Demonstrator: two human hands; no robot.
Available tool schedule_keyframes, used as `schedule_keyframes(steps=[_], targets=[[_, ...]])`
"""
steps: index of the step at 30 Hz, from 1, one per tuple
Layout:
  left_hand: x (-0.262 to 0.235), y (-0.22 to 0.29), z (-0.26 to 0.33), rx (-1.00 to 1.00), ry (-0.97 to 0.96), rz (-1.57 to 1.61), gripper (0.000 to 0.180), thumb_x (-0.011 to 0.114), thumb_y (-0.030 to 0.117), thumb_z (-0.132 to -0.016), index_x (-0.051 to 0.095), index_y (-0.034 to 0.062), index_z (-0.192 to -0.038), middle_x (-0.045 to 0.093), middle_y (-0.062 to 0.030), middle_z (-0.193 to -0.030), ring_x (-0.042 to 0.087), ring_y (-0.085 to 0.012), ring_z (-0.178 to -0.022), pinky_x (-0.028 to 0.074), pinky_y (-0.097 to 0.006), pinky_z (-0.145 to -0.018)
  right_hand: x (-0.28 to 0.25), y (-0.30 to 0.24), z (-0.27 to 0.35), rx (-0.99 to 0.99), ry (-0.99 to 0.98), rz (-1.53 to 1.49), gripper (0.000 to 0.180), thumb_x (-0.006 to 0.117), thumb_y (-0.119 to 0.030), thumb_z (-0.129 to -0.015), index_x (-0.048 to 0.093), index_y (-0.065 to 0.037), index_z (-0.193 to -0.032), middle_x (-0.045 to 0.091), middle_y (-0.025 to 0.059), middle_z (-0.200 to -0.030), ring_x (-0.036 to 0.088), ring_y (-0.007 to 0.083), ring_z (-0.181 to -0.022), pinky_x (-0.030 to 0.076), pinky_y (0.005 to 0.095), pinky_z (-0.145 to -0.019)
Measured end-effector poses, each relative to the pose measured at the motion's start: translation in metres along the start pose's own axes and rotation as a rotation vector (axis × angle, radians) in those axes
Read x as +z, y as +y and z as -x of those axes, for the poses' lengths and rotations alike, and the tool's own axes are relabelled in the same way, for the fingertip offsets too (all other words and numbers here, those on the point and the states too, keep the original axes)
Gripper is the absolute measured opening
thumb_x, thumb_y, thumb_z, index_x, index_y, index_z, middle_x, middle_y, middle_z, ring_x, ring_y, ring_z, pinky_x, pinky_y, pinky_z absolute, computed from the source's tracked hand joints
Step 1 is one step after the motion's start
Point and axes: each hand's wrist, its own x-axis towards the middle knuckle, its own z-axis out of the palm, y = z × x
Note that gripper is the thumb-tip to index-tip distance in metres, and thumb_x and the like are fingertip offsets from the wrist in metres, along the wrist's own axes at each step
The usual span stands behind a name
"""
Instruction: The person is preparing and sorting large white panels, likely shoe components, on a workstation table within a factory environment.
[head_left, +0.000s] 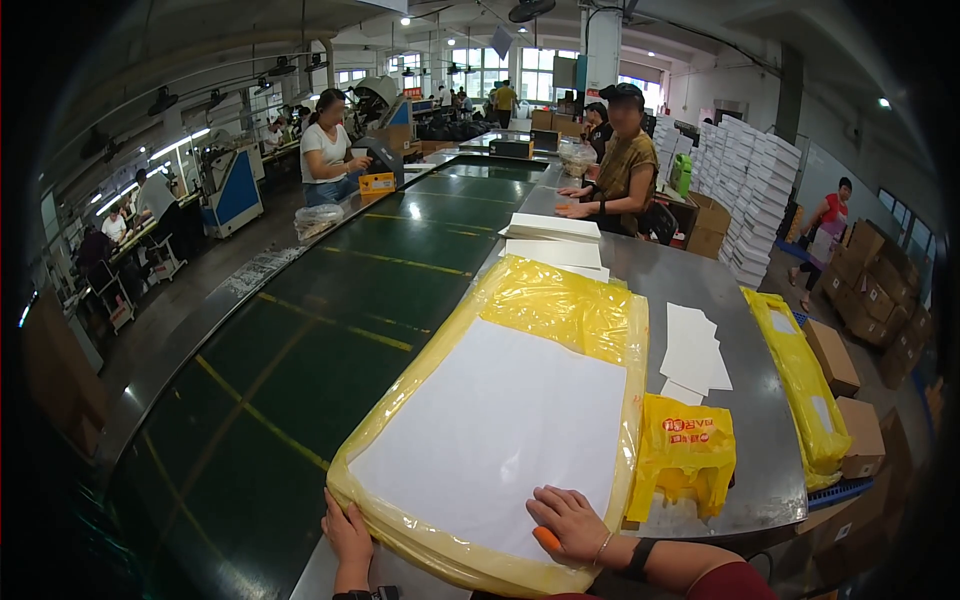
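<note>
In front of me a large flat package (490, 430) lies on the metal table, wrapped in clear yellowish plastic. A big white sheet covers most of its top, and a crinkled yellow plastic bag (560, 300) shows at its far end. My left hand (347, 535) grips the package's near left corner, its fingers partly hidden against the side. Flat on the white sheet near the right edge rests my right hand (572, 522), fingers spread, holding nothing. An orange finger cover sits on its thumb.
A yellow carrier bag (685, 450) and loose white cards (690, 345) lie right of the package. White paper stacks (555, 228) stand beyond it. A green conveyor belt (300, 370) runs along the left. Cartons (860, 435) stand right of the table. Co-workers (625, 165) work farther up.
</note>
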Motion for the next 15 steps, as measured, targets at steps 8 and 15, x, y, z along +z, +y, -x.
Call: schedule_keyframes(steps=[8, 15], targets=[[0.0013, -0.0026, -0.0001, 0.002, 0.001, 0.006, 0.058, 0.038, 0.029, -0.096, 0.024, -0.0034, -0.142, 0.052, -0.0253, -0.123, 0.049, -0.0372, -0.112, 0.029, -0.044, -0.102, -0.0012, -0.0008, -0.0001, 0.000, -0.003, -0.008, 0.046, 0.046, -0.030, -0.092, 0.044, -0.004, -0.130, 0.043, 0.0191, -0.134, 0.036, 0.0333, -0.128, 0.027, 0.0431, -0.107], [0.0002, -0.0006, -0.0001, -0.004, -0.002, 0.001, 0.057, 0.039, 0.028, -0.096, 0.024, -0.0037, -0.142, 0.053, -0.0251, -0.123, 0.050, -0.0367, -0.112, 0.029, -0.044, -0.101, 0.0015, 0.0011, 0.0000, -0.003, -0.008, -0.004, 0.047, 0.046, -0.030, -0.092, 0.043, -0.004, -0.131, 0.043, 0.0191, -0.134, 0.036, 0.0331, -0.129, 0.026, 0.0430, -0.107]])
